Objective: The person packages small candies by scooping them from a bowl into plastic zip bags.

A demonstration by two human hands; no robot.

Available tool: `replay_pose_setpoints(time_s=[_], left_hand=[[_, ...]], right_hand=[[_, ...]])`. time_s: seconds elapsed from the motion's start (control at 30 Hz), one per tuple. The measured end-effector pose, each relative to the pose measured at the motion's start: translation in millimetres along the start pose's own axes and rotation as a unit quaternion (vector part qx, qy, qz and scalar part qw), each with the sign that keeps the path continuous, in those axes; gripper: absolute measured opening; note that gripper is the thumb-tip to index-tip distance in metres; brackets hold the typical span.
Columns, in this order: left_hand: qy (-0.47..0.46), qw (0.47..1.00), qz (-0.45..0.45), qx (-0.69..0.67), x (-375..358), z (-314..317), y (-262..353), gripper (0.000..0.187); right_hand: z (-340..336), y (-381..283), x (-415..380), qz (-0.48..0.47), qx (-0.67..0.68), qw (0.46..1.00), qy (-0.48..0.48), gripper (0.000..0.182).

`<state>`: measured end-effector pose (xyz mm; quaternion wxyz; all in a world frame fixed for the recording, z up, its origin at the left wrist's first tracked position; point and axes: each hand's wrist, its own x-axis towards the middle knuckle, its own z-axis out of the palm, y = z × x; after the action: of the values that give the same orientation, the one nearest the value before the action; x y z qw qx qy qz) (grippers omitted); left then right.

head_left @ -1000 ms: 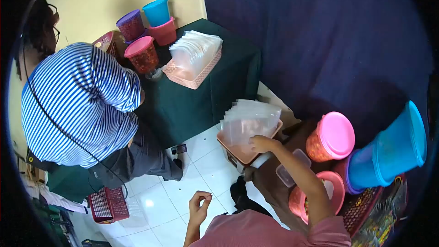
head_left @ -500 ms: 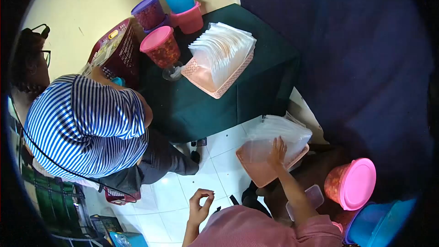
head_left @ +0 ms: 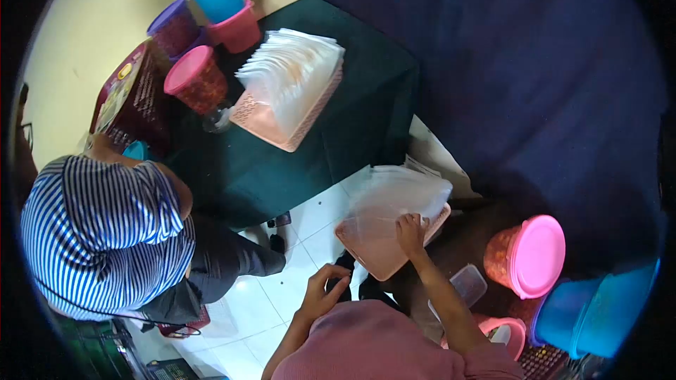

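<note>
A pink-orange plastic basket [head_left: 373, 260] holds a stack of clear plastic bags [head_left: 401, 193] in front of me. My right hand [head_left: 410, 234] is at the near side of the stack, its fingers bent and closed on the edge of a clear bag. Left of the basket, my left hand [head_left: 326, 293] hangs in the air over the floor. Its fingers are curved with a gap to the thumb, and nothing shows in it.
Another basket of bags [head_left: 292, 142] stands on the green-covered table [head_left: 366, 98], beside pink-lidded [head_left: 197, 84] and purple-lidded tubs [head_left: 172, 28]. A person in a striped shirt [head_left: 105, 225] works at left. A pink-lidded tub [head_left: 524, 257] and blue tubs [head_left: 598, 309] are at right.
The view has shifted, moving the scene left. My right hand has gone from spread fingers on the bags to bent fingers at their near edge. My left hand has come nearer the basket.
</note>
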<state>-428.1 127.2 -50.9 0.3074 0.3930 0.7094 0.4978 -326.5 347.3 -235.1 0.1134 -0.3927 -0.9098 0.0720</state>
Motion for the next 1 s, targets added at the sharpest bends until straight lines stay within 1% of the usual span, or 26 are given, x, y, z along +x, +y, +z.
replay_pose_setpoints(time_s=[0.07,0.1,0.13,0.17,0.2,0.23,0.27,0.3,0.33,0.37,0.4,0.43,0.47,0.53,0.57,0.6,0.63,0.67,0.7,0.73,0.77,0.8,0.87,0.9,0.93,1.0], left_hand=[[-0.046,0.999,-0.009,-0.017,14.1,5.6,-5.3,0.015],[-0.076,0.997,0.023,-0.01,22.9,8.4,-6.4,0.015],[-0.105,0.993,0.057,-0.003,31.6,9.4,-8.1,0.016],[-0.143,0.986,0.08,0.015,41.4,8.7,-10.4,0.018],[-0.156,0.983,0.093,0.014,51.4,7.7,-10.7,0.018],[-0.154,0.98,0.124,0.029,60.2,6.3,-10.2,0.02],[-0.151,0.976,0.153,0.042,68.2,5.4,-10.9,0.022],[-0.148,0.97,0.183,0.056,78.8,1.7,-14.5,0.028],[-0.116,0.971,0.204,0.053,87.8,0.1,-15.3,0.035],[-0.087,0.974,0.206,0.042,96.2,-1.5,-18.0,0.038],[-0.059,0.976,0.205,0.03,103.7,-4.5,-22.6,0.042],[-0.055,0.979,0.188,0.059,110.9,-10.4,-26.1,0.044],[-0.061,0.98,0.184,0.051,116.1,-14.8,-29.4,0.047],[-0.119,0.983,0.137,-0.008,123.2,-22.2,-23.8,0.051],[-0.128,0.982,0.142,-0.008,126.7,-24.3,-23.1,0.051],[-0.149,0.98,0.124,-0.045,129.1,-26.0,-23.2,0.048],[-0.17,0.976,0.106,-0.083,131.2,-26.6,-23.8,0.044],[-0.178,0.974,0.11,-0.085,135.2,-28.9,-26.8,0.044],[-0.206,0.965,0.135,-0.092,140.1,-33.3,-25.0,0.038],[-0.234,0.954,0.161,-0.098,144.6,-34.4,-21.1,0.034],[-0.231,0.958,0.1,-0.136,141.2,-35.0,-15.5,0.025],[-0.237,0.956,0.104,-0.138,142.9,-34.2,-16.8,0.025],[-0.264,0.952,0.028,-0.155,143.8,-36.3,-22.6,0.024],[-0.283,0.937,0.0,-0.203,142.5,-38.5,-15.6,0.023],[-0.286,0.937,0.001,-0.201,143.2,-42.2,-14.1,0.023],[-0.373,0.914,-0.005,-0.157,144.9,-48.7,-12.0,0.025]], right_hand=[[-16.7,1.5,-3.4,-0.015,0.097,0.994,0.04,0.008],[-18.5,3.1,-7.0,0.023,0.124,0.992,0.031,0.006],[-24.7,4.2,-12.8,0.04,0.12,0.991,0.038,0.006],[-31.6,5.5,-16.2,0.046,0.155,0.985,0.053,0.006],[-38.6,6.3,-15.0,0.048,0.19,0.978,0.071,0.006],[-42.2,7.3,-14.7,0.058,0.185,0.978,0.083,0.006],[-45.4,8.1,-16.0,0.093,0.225,0.966,0.089,0.005],[-51.2,8.0,-15.7,0.126,0.265,0.951,0.096,0.005],[-57.3,9.9,-14.3,0.133,0.258,0.951,0.106,0.005],[-63.4,12.9,-13.8,0.124,0.317,0.932,0.123,0.005],[-73.3,12.7,-14.0,0.113,0.375,0.91,0.138,0.006],[-88.6,8.0,-14.1,0.119,0.315,0.93,0.146,0.007],[-100.6,3.3,-16.9,0.127,0.311,0.93,0.148,0.007],[-115.2,-4.5,-18.1,0.151,0.27,0.938,0.158,0.01],[-96.1,5.7,-19.2,0.137,0.397,0.891,0.176,0.011],[-101.2,3.0,-19.1,0.142,0.393,0.89,0.184,0.011],[-108.6,0.4,-20.9,0.168,0.415,0.881,0.155,0.011],[-114.5,-0.7,-22.4,0.193,0.436,0.87,0.125,0.012],[-122.6,-3.5,-22.7,0.171,0.431,0.878,0.117,0.013],[-131.4,-7.2,-24.2,0.177,0.426,0.878,0.125,0.013],[-141.6,-11.9,-24.9,0.178,0.434,0.875,0.117,0.012],[-154.5,-19.4,-24.9,0.177,0.443,0.872,0.106,0.012],[-159.8,-23.1,-24.8,0.188,0.456,0.863,0.107,0.011],[-157.4,-21.8,-25.0,0.185,0.478,0.852,0.106,0.011],[-156.3,-21.9,-25.6,0.181,0.499,0.841,0.105,0.011],[-159.6,-25.0,-27.7,0.193,0.491,0.844,0.1,0.01]])
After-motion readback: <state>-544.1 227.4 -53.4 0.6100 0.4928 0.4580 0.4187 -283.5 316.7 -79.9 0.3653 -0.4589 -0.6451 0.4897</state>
